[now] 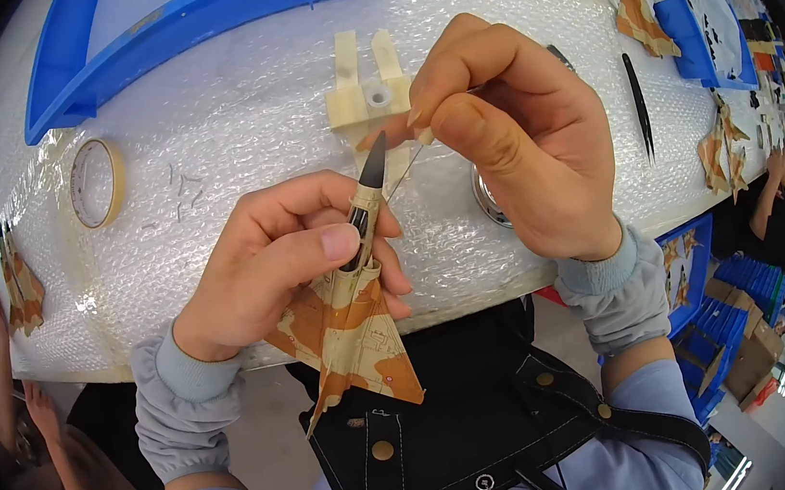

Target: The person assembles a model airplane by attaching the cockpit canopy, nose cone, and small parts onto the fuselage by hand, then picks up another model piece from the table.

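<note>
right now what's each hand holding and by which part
The left hand holds the camouflaged model jet by its forward body, behind the dark nose. The right hand pinches a thin rod by its upper end.

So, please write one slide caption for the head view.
Left grip holds a camouflaged model jet; right grip pinches a thin rod near its dark nose.
</note>
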Demonstrator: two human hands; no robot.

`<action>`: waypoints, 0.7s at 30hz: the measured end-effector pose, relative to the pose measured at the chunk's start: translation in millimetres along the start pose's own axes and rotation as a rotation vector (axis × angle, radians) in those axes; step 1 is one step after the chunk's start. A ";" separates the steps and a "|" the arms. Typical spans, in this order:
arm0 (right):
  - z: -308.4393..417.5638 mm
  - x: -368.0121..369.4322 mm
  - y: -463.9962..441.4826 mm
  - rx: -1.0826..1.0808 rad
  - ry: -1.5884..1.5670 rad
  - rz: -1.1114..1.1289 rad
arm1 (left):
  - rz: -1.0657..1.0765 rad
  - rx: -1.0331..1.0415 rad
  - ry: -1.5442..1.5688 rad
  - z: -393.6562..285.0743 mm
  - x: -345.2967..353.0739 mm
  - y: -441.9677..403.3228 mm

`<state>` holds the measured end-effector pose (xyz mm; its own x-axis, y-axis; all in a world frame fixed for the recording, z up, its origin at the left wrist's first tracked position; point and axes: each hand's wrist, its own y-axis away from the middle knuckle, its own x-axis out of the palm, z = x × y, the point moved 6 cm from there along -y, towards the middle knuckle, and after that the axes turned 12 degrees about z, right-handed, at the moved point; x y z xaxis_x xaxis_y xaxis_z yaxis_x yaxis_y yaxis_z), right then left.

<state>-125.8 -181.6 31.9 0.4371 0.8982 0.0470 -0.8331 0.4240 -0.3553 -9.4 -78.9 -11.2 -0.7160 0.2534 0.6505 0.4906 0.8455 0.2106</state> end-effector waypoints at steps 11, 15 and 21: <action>-1.9 3.5 0.9 -0.021 0.029 -0.024 | -0.069 -0.017 -0.069 2.4 -1.3 -1.1; -4.1 3.9 1.3 -0.031 0.034 -0.025 | -0.052 -0.003 -0.051 2.4 -0.1 -0.5; -2.6 3.5 0.7 -0.033 0.046 -0.002 | 0.024 0.009 0.026 1.1 0.2 0.9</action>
<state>-124.0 -178.5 29.5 0.4544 0.8908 0.0051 -0.8208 0.4210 -0.3860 -9.6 -77.6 -11.7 -0.6907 0.2615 0.6742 0.5030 0.8436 0.1882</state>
